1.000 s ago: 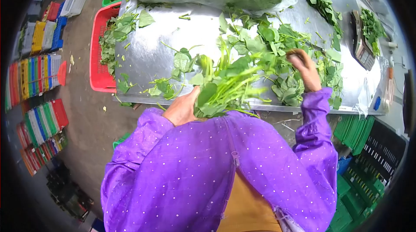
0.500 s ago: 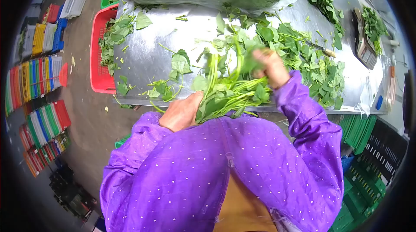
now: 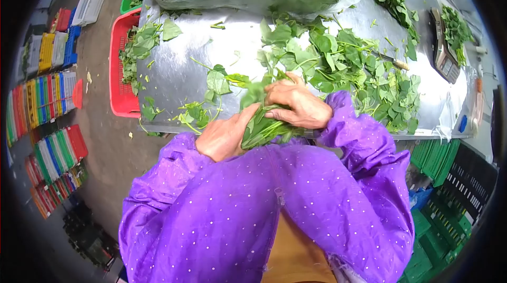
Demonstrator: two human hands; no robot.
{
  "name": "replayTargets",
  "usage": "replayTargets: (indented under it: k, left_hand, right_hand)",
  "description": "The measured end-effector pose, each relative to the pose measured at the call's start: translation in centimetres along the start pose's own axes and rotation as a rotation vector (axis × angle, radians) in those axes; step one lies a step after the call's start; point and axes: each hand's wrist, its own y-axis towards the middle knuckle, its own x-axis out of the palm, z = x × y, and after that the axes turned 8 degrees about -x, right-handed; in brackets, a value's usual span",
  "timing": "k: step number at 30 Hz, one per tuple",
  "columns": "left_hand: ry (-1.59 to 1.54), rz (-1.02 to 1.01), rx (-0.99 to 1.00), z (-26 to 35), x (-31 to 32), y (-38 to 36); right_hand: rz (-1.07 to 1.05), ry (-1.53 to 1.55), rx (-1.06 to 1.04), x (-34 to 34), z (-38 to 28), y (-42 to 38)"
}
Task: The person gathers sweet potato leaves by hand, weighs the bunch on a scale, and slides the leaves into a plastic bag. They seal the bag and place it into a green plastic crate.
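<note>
While holding the bunch of leafy greens [image 3: 262,131] between both hands, at the front edge of the metal table [image 3: 177,66] and just before the purple jacket [image 3: 222,198], keep the grip firm but gentle. With the left hand [image 3: 226,134], closed around the left side of the bunch, better to support only and not to twist. With the right hand [image 3: 300,102], curled over the stems from above and gripping them, better to press evenly, without crushing the soft leaves. Not possible to judge, from this angle, the tightness underneath. Watch for stems slipping out at the side, and tuck them in line before squeezing more. Keep the right sleeve [image 3: 364,135] free from the loose heap of greens [image 3: 388,98] lying beyond.

Compared with half a second ago, notice the right hand brought inward and down, from a blurred, raised place at the right onto the stems, next to the left hand. See the pale stems, then fanned out, mostly covered now. Find the left hand almost unmoved.
</note>
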Motion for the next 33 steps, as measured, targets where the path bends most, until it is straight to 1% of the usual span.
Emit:
replayTargets:
  k: [1,3,4,5,6,8,10,11,12,13,15,17,18,19,20,21,23,24,25,26,27,28,30,32,33]
  left_hand:
    - [-0.021,-0.007,-0.012,0.2,-0.4,0.1]
    - [-0.068,-0.039,-0.042,0.6,-1.1,-0.2]
    - [-0.059,-0.027,-0.026,0.6,-1.1,-0.2]
    - [-0.050,-0.014,-0.007,0.5,-1.0,-0.1]
    - [-0.039,-0.002,0.013,0.4,-1.0,-0.1]
    - [-0.119,-0.012,0.026,0.3,-1.1,-0.1]
    - [-0.148,-0.007,0.076,0.0,-1.1,0.0]
    - [-0.141,0.004,0.115,-0.3,-0.7,0.0]
    - [-0.135,0.015,0.152,-0.5,-0.5,-0.1]
    - [-0.054,-0.022,0.130,-0.1,-0.9,-0.2]
    - [0.103,-0.102,0.081,0.9,-1.5,-0.9]
    - [0.072,-0.084,0.124,0.8,-1.6,-1.3]
    - [0.056,-0.075,0.142,0.7,-1.6,-1.5]
    - [0.079,-0.086,0.146,0.7,-1.5,-1.6]
    - [0.104,-0.088,0.149,0.7,-1.5,-1.5]
    - [0.130,-0.094,0.152,0.8,-1.5,-1.4]
    - [0.224,-0.126,0.185,1.4,-1.5,-1.0]
    - [0.275,-0.142,0.205,1.7,-1.5,-0.8]
    - [0.305,-0.137,0.255,1.8,-1.5,-0.7]
    - [0.338,-0.132,0.307,1.8,-1.4,-0.6]
    - [0.371,-0.125,0.364,2.0,-1.4,-0.4]
    - [0.374,-0.144,0.357,2.1,-1.5,-0.3]
    - [0.381,-0.180,0.375,2.0,-1.7,-0.4]
    - [0.300,-0.172,0.336,1.9,-1.8,-0.6]
    - [0.237,-0.175,0.310,2.0,-2.1,-0.9]
  right_hand:
    - [-0.029,0.202,0.076,0.3,0.5,-0.1]
    - [0.144,0.294,0.141,0.9,0.7,-0.8]
    - [0.232,0.336,0.175,1.2,0.7,-1.2]
    - [0.334,0.500,0.278,1.7,0.7,-1.4]
    - [0.383,0.732,0.417,1.7,1.0,-1.7]
    - [0.787,0.994,0.460,2.2,2.8,-2.0]
    - [1.107,1.363,0.401,1.5,3.9,-3.2]
    - [1.117,1.439,0.527,-0.1,5.3,-4.6]
    - [1.133,1.396,0.489,-1.2,6.8,-6.1]
    - [1.149,1.353,0.452,-2.3,8.2,-7.7]
    - [1.064,1.268,0.056,-2.8,16.0,-13.2]
    - [1.109,0.890,0.401,-6.1,19.5,-14.3]
    - [1.029,0.437,0.663,-7.9,18.2,-13.4]
    - [0.890,0.016,0.948,-9.7,16.8,-12.5]
    - [0.591,-0.345,0.937,-10.8,16.5,-12.2]
    - [0.447,-0.421,0.802,-11.1,14.0,-10.2]
    - [0.256,-0.632,0.393,-10.2,8.3,-4.9]
    - [0.227,-0.674,0.194,-9.2,6.4,-2.6]
    - [0.137,-0.545,0.014,-7.9,6.2,-0.6]
    - [-0.063,-0.231,0.004,-7.4,2.5,2.5]
    - [-0.210,-0.053,-0.023,-4.8,2.3,3.9]
    - [-0.350,0.118,-0.047,-2.2,3.1,4.5]
    - [-0.611,0.536,-0.035,1.4,3.3,3.1]
    - [-0.759,0.933,0.274,4.7,4.8,0.5]
    - [-0.652,0.973,0.292,4.9,4.8,-0.6]
